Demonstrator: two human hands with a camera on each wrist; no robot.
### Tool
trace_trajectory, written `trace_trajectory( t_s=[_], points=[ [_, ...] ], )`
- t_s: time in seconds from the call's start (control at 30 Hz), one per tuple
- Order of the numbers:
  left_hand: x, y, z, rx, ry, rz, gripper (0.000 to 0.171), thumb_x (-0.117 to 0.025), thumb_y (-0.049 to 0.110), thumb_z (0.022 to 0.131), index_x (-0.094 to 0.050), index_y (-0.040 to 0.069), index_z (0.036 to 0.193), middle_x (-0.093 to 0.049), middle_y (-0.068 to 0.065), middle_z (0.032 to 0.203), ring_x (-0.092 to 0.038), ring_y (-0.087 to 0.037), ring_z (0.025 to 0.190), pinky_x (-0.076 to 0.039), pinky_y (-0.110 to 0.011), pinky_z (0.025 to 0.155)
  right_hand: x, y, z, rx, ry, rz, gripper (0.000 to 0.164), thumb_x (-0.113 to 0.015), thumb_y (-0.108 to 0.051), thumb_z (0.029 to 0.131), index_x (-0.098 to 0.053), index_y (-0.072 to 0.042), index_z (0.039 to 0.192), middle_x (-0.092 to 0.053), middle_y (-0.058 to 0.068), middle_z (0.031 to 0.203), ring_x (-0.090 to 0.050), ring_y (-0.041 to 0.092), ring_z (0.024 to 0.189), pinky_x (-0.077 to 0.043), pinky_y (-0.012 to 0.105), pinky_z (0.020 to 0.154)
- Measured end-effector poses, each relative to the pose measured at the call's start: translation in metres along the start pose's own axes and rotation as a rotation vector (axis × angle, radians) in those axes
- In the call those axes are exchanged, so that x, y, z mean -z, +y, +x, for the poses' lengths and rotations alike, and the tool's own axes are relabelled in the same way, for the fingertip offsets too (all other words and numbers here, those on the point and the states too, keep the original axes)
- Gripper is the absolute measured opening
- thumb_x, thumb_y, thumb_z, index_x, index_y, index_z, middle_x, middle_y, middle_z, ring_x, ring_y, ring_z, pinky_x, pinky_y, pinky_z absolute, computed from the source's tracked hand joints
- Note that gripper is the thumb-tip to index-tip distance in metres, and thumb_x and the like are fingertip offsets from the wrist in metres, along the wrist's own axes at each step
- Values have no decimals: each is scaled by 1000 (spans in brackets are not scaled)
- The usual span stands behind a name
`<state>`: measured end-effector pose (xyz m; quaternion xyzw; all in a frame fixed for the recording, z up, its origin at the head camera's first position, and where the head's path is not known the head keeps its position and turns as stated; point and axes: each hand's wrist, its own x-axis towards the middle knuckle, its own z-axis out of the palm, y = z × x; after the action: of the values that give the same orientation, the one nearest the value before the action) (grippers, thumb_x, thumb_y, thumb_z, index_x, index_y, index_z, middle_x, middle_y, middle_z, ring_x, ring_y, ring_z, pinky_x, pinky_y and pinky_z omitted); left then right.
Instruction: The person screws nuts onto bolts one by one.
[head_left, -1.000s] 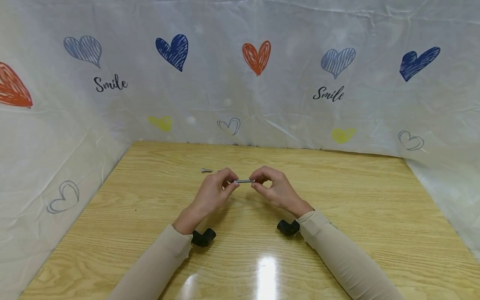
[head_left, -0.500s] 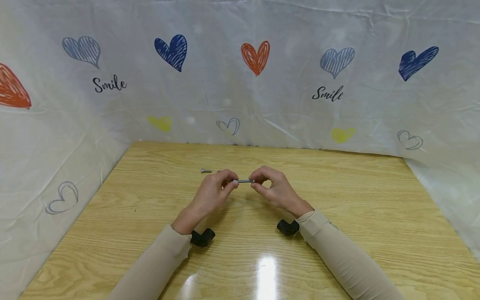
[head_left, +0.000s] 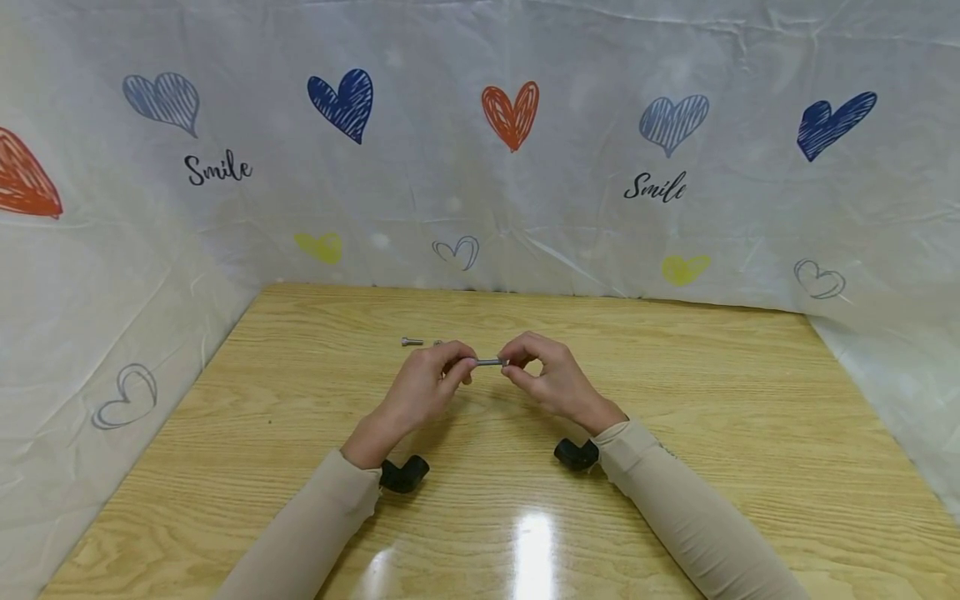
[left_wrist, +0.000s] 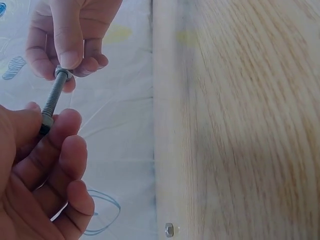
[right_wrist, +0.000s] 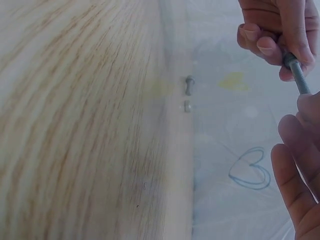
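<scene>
In the head view, a metal bolt (head_left: 489, 362) is held level between both hands over the table. My left hand (head_left: 426, 379) pinches its left end, which looks like a round socket head in the right wrist view. My right hand (head_left: 553, 377) pinches the other end between thumb and forefinger, around a hex nut (left_wrist: 62, 73) on the thread. Bare thread of the bolt (left_wrist: 54, 95) shows between the two hands in the left wrist view. My left fingers partly cover the head.
A second, shorter bolt (head_left: 412, 342) lies on the wooden table (head_left: 675, 467) beyond my left hand. Beside it sits a loose nut (head_left: 438, 342), also seen in the right wrist view as a small nut (right_wrist: 187, 106). A white heart-printed curtain (head_left: 570, 200) stands behind the table.
The fingertips of my left hand have shifted slightly along the bolt's left end, now covering more of it. My right hand stays nearly still with its grip on the nut end.
</scene>
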<state>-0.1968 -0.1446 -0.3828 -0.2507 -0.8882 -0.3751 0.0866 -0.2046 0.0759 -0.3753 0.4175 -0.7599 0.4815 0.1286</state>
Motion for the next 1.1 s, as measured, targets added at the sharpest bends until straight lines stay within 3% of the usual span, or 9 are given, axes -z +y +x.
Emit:
trace_trajectory(
  t_s=[0.27,0.43,0.67,1.1],
  points=[
    [1,1,0,9,-24,-9,17,-51,16,101,-65,8,97,-61,0,74,-48,-10,58,-43,-29,54,-7,14,-2,-3,-6,3,14,-66,9,85,-64,5,98,-65,17,94,-62,24,77,-53,38,71],
    [1,0,0,-2,-19,-26,12,-54,14,99,-64,7,100,-62,-3,78,-51,-9,63,-43,-28,56,-10,31,-6,-38,-3,-4,13,-68,0,87,-66,-4,99,-65,8,94,-61,16,78,-52,34,72],
    [1,3,-1,-26,14,-3,7,-61,10,94,-62,9,101,-61,-1,81,-52,-12,67,-45,-28,59,-11,34,-8,-59,-21,15,9,-64,-12,93,-66,-12,102,-65,-6,92,-60,8,78,-51,31,72],
    [-1,4,-2,-36,74,-26,9,-68,9,89,-64,8,97,-66,0,84,-57,-7,63,-46,-26,53,-11,34,-9,-144,-63,28,20,-51,-16,101,-59,-6,116,-68,5,93,-64,11,82,-52,40,72]
  ],
)
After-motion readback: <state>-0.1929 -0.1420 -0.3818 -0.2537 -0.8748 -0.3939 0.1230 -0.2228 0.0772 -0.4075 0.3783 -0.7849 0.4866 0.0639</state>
